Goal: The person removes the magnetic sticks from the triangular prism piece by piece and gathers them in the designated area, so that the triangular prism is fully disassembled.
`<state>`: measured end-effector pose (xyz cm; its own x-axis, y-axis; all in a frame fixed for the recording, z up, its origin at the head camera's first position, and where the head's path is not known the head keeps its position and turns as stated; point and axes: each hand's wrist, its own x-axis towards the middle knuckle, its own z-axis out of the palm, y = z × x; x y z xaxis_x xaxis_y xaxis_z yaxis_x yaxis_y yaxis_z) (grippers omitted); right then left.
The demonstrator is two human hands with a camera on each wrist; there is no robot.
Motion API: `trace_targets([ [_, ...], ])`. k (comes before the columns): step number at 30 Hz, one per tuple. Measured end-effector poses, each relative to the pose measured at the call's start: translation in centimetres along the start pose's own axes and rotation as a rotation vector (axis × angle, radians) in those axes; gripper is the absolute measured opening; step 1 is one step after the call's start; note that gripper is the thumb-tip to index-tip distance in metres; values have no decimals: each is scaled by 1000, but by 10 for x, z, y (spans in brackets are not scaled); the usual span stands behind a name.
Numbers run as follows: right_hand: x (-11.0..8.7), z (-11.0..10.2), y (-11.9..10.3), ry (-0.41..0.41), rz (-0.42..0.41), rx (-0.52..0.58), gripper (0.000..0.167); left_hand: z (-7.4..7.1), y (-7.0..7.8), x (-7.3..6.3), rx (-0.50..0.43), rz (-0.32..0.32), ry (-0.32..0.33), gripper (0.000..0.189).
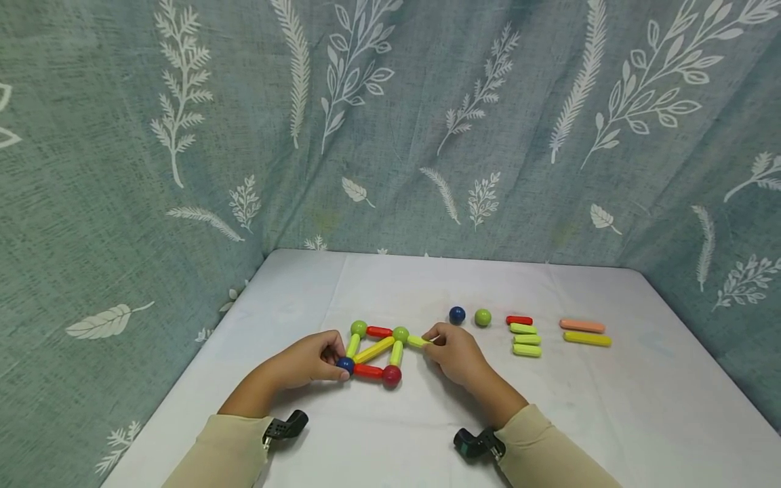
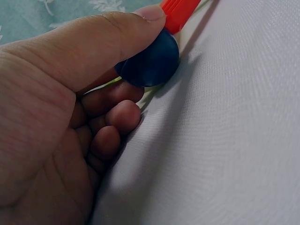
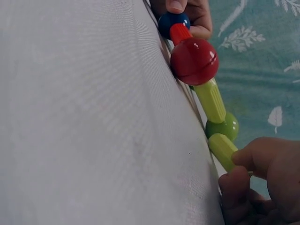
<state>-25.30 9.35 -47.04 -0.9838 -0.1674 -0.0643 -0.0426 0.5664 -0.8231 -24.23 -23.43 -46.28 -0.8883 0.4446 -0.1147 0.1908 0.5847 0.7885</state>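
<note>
On the white table lies a flat four-sided frame of balls and rods with a long yellow rod [image 1: 375,350] running across it. My left hand [image 1: 311,358] holds the blue ball [image 2: 152,61] at the near left corner between thumb and fingers. A red rod [image 1: 369,372] joins that ball to a red ball [image 3: 194,61]. My right hand [image 1: 456,354] pinches the outer end of a short light-green rod [image 3: 221,151]; the rod's other end meets the green ball [image 1: 401,335] at the far right corner. Another green ball [image 1: 358,329] forms the far left corner.
Behind the right hand lie a loose blue ball [image 1: 457,314] and a green ball [image 1: 483,317]. Farther right are a short red rod [image 1: 519,320], several short light-green rods [image 1: 527,339], an orange rod [image 1: 582,326] and a long yellow rod [image 1: 587,338]. A patterned curtain [image 1: 390,135] surrounds the table.
</note>
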Motion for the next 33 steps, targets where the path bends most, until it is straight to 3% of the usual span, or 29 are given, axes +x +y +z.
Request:
trace_targets([
  [11,2,1,2,5,-24,-75,13,0,-3,1,-8,-6,4,39],
  [19,3,-1,6,-15,-18,-56,15,0,-3,1,-4,14,0,39],
  [33,0,-12,5,-15,-33,26,22,0,-5,2,10,-11,-3,39],
])
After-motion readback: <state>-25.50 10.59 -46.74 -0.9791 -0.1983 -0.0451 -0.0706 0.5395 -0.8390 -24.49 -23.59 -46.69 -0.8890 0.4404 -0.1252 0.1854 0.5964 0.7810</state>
